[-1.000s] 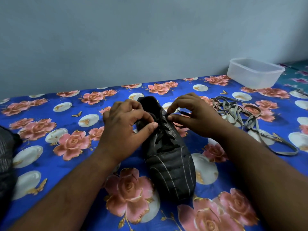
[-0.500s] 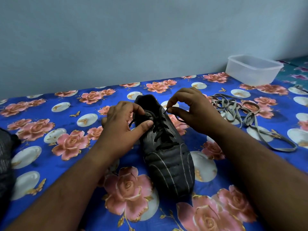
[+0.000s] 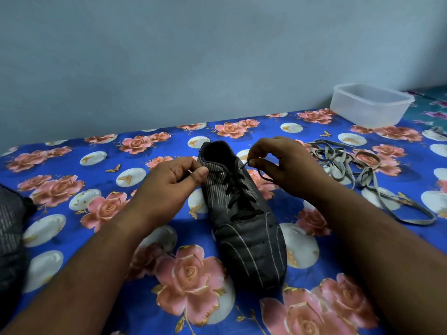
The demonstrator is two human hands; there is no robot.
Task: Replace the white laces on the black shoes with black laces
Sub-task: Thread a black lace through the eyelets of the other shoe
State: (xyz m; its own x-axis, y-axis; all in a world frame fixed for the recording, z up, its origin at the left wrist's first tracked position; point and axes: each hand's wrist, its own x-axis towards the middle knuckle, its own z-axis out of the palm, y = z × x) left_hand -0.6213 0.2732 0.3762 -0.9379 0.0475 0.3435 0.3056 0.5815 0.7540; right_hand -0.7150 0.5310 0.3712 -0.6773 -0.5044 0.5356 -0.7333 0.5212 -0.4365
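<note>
A black shoe (image 3: 244, 228) with thin white stripes lies on the flowered blue cloth, toe toward me. A black lace (image 3: 239, 199) is crossed through its eyelets. My left hand (image 3: 169, 187) is at the shoe's left collar and pinches one lace end between thumb and forefinger. My right hand (image 3: 287, 168) is at the shoe's right side and pinches the other lace end, which loops down under the fingers. The removed white laces (image 3: 358, 170) lie in a loose tangle to the right of my right hand.
A clear plastic tub (image 3: 370, 105) stands at the back right by the wall. A dark striped object (image 3: 11, 240) sits at the left edge, partly cut off. The blue flowered cloth (image 3: 72, 194) covers the whole surface. A grey wall rises behind.
Both hands have drawn apart from the shoe's top eyelets, the left going left and the right going right and up, each pulling out a lace end.
</note>
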